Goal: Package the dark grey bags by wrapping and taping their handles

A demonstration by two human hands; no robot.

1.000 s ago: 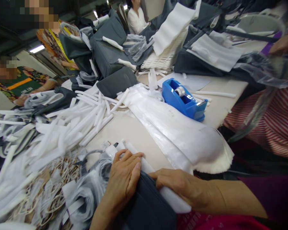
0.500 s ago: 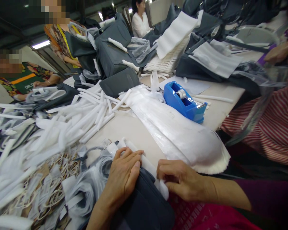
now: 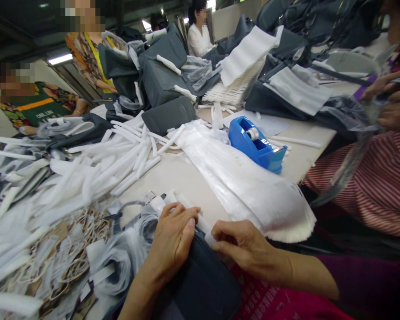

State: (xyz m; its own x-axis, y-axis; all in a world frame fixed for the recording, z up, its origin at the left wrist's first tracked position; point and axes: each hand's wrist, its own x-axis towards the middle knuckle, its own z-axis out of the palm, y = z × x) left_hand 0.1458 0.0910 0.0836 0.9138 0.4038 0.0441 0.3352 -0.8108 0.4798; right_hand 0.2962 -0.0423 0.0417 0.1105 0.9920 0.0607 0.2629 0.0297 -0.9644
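Note:
My left hand (image 3: 171,240) lies flat on a dark grey bag (image 3: 200,284) at the table's near edge, its fingers pressing a white foam strip (image 3: 190,213) against the bag. My right hand (image 3: 243,244) pinches the near end of that same strip beside the bag's edge. Only a short length of the strip shows between the two hands. The bag hangs partly over my lap.
A blue tape dispenser (image 3: 256,144) stands mid-table beside a long white padded sheet (image 3: 250,186). Several loose white foam strips (image 3: 120,160) and tags (image 3: 70,249) lie at left. Grey bags (image 3: 163,80) and stacked foam (image 3: 240,66) sit behind. A person in stripes (image 3: 380,178) works at right; others sit opposite.
My right hand has slid left along the foam strip toward my left hand, and much less of the strip shows. The left hand has stayed on the bag.

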